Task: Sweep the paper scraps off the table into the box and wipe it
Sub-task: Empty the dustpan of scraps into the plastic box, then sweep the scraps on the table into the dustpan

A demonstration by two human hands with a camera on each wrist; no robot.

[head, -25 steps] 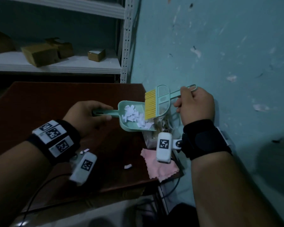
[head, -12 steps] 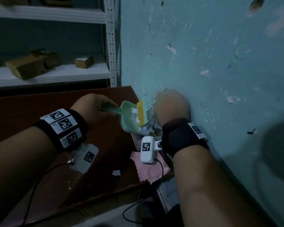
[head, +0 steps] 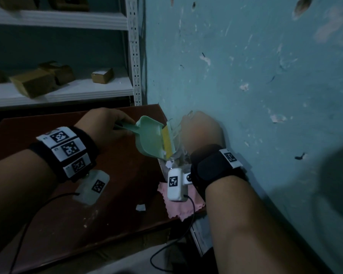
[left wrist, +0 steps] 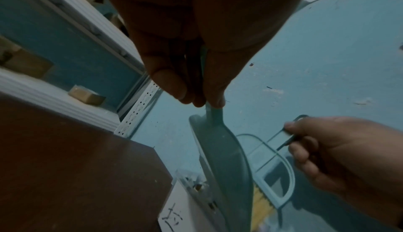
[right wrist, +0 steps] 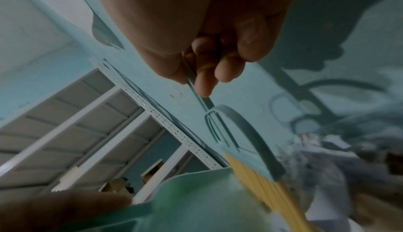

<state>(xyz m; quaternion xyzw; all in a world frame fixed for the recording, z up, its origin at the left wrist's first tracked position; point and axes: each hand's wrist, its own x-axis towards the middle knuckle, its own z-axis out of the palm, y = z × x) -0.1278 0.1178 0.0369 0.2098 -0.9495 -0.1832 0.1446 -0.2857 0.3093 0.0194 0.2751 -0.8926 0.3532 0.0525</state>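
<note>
My left hand (head: 107,125) grips the handle of a mint-green dustpan (head: 149,139), which is tilted steeply with its mouth down at the table's right edge. My right hand (head: 198,131) holds the thin handle of a brush (head: 167,144); its yellow bristles lie against the pan's mouth. Below them, between the brown table (head: 67,214) and the wall, sits a pale box (head: 175,161) with scraps in it. One white paper scrap (head: 140,207) lies on the table. In the left wrist view the dustpan (left wrist: 224,158) hangs over the box (left wrist: 189,192). The right wrist view shows the brush (right wrist: 261,180) on the dustpan (right wrist: 196,201).
A pink cloth (head: 178,204) lies at the table's near right corner, partly under my right wrist. The blue wall (head: 246,95) stands close on the right. White shelving (head: 57,91) with cardboard boxes runs behind the table. A black cable hangs off the front edge.
The dustpan has tipped from nearly flat to steeply tilted over the box, and the scraps in it are out of sight. The brush has swung down against the pan's mouth.
</note>
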